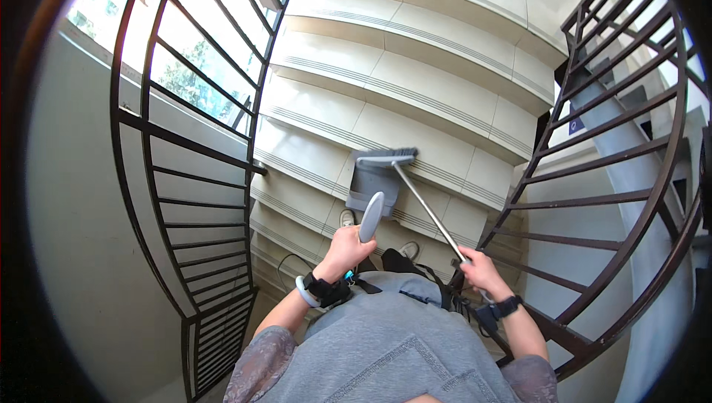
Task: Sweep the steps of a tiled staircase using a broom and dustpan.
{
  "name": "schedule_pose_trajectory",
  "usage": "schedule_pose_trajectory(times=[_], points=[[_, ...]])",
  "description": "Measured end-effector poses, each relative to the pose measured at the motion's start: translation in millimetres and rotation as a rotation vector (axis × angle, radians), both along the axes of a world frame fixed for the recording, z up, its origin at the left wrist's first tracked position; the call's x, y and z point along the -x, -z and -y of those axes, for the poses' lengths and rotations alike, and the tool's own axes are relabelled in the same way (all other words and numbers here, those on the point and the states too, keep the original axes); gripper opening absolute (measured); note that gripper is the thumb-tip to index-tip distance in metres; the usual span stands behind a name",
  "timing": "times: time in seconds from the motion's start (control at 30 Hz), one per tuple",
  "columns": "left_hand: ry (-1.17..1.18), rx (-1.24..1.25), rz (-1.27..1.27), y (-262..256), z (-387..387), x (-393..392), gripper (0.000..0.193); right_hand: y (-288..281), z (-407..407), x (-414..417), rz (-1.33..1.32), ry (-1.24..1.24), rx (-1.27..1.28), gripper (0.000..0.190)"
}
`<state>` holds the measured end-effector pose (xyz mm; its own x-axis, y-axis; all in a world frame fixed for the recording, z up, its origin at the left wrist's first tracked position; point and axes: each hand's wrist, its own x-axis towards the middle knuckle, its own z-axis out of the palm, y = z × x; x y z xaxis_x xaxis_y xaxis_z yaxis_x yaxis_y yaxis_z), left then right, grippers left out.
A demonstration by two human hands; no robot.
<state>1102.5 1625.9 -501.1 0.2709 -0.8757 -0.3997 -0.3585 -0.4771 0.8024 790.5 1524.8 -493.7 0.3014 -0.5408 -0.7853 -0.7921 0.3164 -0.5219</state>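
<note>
My left hand [346, 251] grips the grey upright handle [371, 216] of a long-handled dustpan. The grey dustpan [375, 185] is at a stair step in front of my feet, its open side turned towards the steps above. In my right hand [485, 274] is the metal stick [428, 205] of a broom, held slanting down and to the left. The broom's head [386, 157], grey with dark bristles, lies across the dustpan's open edge. Whether the bristles touch the pan or the tread behind it I cannot tell. No dirt can be made out.
Pale tiled stairs [411, 94] with grooved edges rise ahead of me. A dark metal railing [203, 150] runs along the left, beside a window [194, 64]. Another railing [601, 197] borders the right side. My shoes [409, 250] stand on steps below the dustpan.
</note>
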Motion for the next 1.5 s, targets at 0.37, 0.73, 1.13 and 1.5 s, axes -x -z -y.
schedule_pose_trajectory(times=[0.37, 0.73, 1.13, 1.5], points=[[0.105, 0.081, 0.075, -6, -3, -102, 0.020, 18, 53, -161, 0.071, 0.192, 0.050, 0.051], [0.137, 0.020, -0.052, -8, 5, -191, 0.024, -69, 25, -192, -0.045, -0.036, -0.226, 0.051], [0.167, 0.017, -0.106, -14, -1, -223, 0.029, 3, 38, -230, -0.056, -0.100, 0.143, 0.059], [-0.173, 0.127, -0.123, -24, -71, -256, 0.018, -87, 18, -256, -0.087, -0.407, 0.013, 0.052]])
